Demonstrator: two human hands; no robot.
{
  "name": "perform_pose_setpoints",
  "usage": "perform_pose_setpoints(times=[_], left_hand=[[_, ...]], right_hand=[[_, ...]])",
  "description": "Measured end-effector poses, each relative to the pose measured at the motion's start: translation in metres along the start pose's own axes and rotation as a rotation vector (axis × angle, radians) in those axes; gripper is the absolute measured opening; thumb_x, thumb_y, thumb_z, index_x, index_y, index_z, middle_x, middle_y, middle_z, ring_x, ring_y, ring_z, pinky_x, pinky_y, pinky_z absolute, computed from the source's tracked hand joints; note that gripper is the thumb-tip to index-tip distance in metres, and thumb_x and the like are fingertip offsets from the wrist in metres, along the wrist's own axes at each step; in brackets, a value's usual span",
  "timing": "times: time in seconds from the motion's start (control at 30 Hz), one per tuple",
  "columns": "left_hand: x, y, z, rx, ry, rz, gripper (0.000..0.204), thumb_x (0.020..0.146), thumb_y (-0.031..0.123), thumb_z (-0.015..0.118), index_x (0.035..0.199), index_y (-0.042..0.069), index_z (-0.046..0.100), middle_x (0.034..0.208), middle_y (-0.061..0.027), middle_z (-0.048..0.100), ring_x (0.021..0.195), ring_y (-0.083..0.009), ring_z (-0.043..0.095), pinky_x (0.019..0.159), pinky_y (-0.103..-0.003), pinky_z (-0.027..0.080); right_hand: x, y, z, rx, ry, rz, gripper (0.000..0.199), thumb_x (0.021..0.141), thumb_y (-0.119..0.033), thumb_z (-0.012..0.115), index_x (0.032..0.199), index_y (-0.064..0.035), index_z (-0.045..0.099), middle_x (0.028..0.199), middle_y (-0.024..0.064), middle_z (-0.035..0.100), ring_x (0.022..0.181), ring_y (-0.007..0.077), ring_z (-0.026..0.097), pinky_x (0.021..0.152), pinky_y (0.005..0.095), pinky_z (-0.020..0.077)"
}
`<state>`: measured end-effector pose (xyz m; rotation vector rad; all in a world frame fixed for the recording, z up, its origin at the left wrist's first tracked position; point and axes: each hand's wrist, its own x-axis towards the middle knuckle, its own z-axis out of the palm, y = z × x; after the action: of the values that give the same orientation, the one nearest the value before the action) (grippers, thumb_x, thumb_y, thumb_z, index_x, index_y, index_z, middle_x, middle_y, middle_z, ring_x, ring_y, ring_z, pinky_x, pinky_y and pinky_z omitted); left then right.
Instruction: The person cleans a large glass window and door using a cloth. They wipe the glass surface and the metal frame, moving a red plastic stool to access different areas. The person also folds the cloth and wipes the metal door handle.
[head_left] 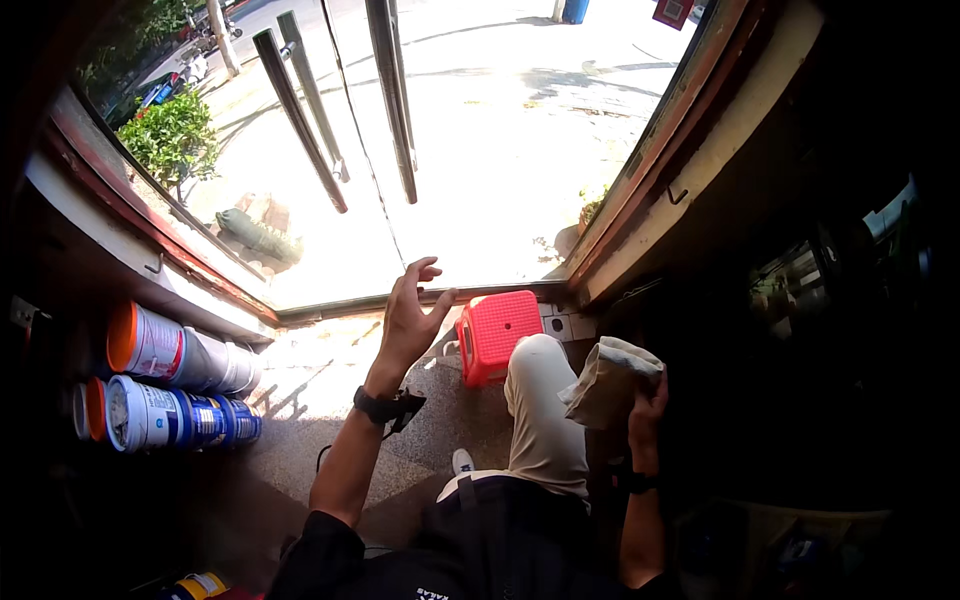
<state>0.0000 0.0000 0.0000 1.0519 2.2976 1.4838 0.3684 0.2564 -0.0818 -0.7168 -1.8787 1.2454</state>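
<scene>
My left hand (pixel 408 318) is raised in front of the glass door (pixel 480 200), its fingers spread and bent, with nothing in it. Black gear is strapped around that wrist. On the right, my right hand (pixel 650 402) is closed around a folded beige cloth (pixel 610 382), held beside my bent knee. Long dark metal door handles (pixel 300 120) run along the door's middle seam, beyond my left hand. A red plastic stool (pixel 500 335) stands by the door's foot, just to the right of my left hand and partly behind my knee.
At the left, several white, blue and orange buckets (pixel 165 410) are stacked on their sides. Red-brown frames (pixel 660 165) with metal hooks edge the glass. Outside lie sunlit paving, a green bush (pixel 170 138) and a dark green bundle (pixel 258 236). The right side is very dark.
</scene>
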Motion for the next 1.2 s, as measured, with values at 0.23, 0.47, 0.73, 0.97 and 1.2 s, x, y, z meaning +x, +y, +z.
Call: perform_pose_setpoints(times=[0.23, 0.47, 0.73, 0.97, 1.2], left_hand=[[0.261, 0.046, -0.066, 0.237, 0.629, 0.249, 0.095, 0.082, 0.031, 0.085, 0.151, 0.006, 0.026, 0.140, -0.0284, 0.039, 0.133, -0.0428, 0.040, 0.110, -0.054, 0.038], [0.389, 0.002, -0.119, 0.213, 0.694, 0.037, 0.046, 0.091, 0.023, 0.075, 0.122, -0.002, 0.051, 0.087, -0.0150, 0.063, 0.078, -0.0329, 0.065, 0.073, -0.044, 0.052], [0.374, 0.026, -0.109, 0.200, 0.619, -0.300, 0.040, 0.092, 0.021, 0.073, 0.118, -0.002, 0.054, 0.099, -0.0218, 0.070, 0.096, -0.0403, 0.068, 0.085, -0.047, 0.053], [0.381, 0.066, -0.124, 0.299, 0.417, -0.676, 0.055, 0.093, 0.038, 0.070, 0.129, -0.001, 0.053, 0.103, -0.0245, 0.071, 0.102, -0.0445, 0.067, 0.087, -0.052, 0.052], [0.413, 0.264, -0.185, -0.437, -0.057, -0.218, 0.085, 0.097, 0.064, 0.056, 0.153, 0.004, 0.036, 0.148, -0.0184, 0.052, 0.136, -0.0303, 0.052, 0.113, -0.044, 0.040]], right_hand=[[0.407, -0.147, 0.057, -0.279, 0.427, -0.636, 0.038, 0.109, -0.028, 0.051, 0.138, -0.0039, 0.053, 0.135, 0.0133, 0.058, 0.123, 0.0254, 0.056, 0.103, 0.0398, 0.0436], [0.692, -0.196, 0.075, -0.403, 0.545, -0.379, 0.035, 0.108, -0.027, 0.051, 0.134, -0.0034, 0.055, 0.127, 0.0131, 0.062, 0.117, 0.0239, 0.059, 0.101, 0.0376, 0.0453], [0.714, -0.212, 0.076, -0.437, 0.441, -0.204, 0.033, 0.107, -0.026, 0.050, 0.127, -0.0028, 0.060, 0.116, 0.0108, 0.066, 0.109, 0.0211, 0.062, 0.095, 0.0348, 0.0487], [0.660, -0.356, 0.128, -0.144, 0.139, -0.237, 0.032, 0.106, -0.026, 0.050, 0.121, -0.0023, 0.064, 0.107, 0.0088, 0.069, 0.102, 0.0187, 0.065, 0.090, 0.0324, 0.0518], [0.607, -0.463, 0.193, 0.044, -0.731, -0.157, 0.035, 0.093, -0.018, 0.064, 0.125, -0.0030, 0.064, 0.110, 0.0122, 0.071, 0.102, 0.0230, 0.069, 0.087, 0.0345, 0.0553]])
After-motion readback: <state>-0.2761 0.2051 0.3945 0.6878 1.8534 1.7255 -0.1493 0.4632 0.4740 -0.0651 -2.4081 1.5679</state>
